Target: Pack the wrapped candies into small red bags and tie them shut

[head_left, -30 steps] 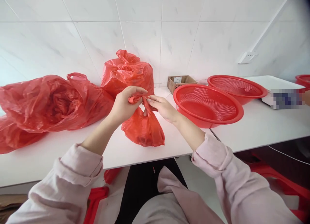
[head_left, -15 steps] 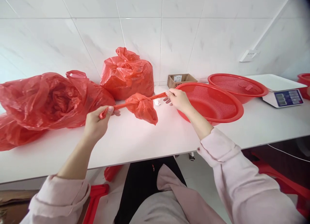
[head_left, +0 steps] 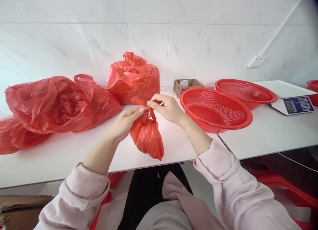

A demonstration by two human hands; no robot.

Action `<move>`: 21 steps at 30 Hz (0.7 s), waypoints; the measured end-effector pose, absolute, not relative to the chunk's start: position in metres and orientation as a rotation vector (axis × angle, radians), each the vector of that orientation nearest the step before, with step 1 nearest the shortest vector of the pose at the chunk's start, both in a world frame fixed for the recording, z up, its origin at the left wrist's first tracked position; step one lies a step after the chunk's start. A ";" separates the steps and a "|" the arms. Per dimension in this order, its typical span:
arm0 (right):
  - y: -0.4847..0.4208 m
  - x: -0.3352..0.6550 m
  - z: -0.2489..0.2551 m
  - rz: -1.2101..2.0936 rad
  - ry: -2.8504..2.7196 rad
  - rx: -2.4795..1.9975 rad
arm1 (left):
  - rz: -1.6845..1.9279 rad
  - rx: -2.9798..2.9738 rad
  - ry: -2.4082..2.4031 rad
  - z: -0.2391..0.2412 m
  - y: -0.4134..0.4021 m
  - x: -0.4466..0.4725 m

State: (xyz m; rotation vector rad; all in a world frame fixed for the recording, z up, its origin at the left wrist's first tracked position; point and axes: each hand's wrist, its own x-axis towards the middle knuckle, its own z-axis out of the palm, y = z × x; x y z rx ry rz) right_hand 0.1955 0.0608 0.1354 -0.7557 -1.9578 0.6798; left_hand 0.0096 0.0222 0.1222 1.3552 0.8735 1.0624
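Note:
A small red plastic bag (head_left: 147,137), bulging with something hidden inside, hangs over the front part of the white table. My left hand (head_left: 129,120) pinches its twisted handles between thumb and fingers. Close against it, my right hand (head_left: 165,107) grips the other handle end, with a loop of the red plastic drooping between the two hands. Behind them stands a large full red bag (head_left: 135,79), gathered at its top. Another big crumpled red bag (head_left: 62,104) lies to the left.
Right of my hands are a red perforated basket (head_left: 216,120) and a second red basket (head_left: 248,90) behind it. A small cardboard box (head_left: 186,87) stands near the wall. A digital scale (head_left: 295,104) is at the far right, below a wall socket (head_left: 255,61).
My hands have come together from a wide pull on the two handles. The small bag now hangs lower and nearer to me, with its handles crossed between my fingers.

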 end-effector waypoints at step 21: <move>0.037 0.188 0.114 0.703 -1.733 -1.039 | 1.213 1.458 0.921 0.103 0.027 0.016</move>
